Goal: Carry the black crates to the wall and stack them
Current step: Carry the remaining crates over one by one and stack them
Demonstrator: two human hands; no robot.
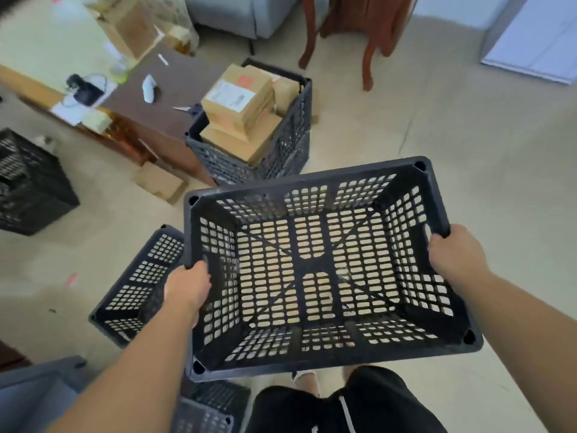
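An empty black perforated crate hangs in the air in front of me, open side up. My left hand grips its left short rim and my right hand grips its right short rim. Below and left of it another empty black crate sits on the floor, partly hidden by my left arm. Part of a third black crate shows at the bottom, under the held one. A further black crate stands at the left edge.
A dark crate full of cardboard boxes stands ahead beside a low brown table. A flat cardboard piece lies on the floor. Wooden chair legs and a grey sofa are farther back. Pale floor opens to the right.
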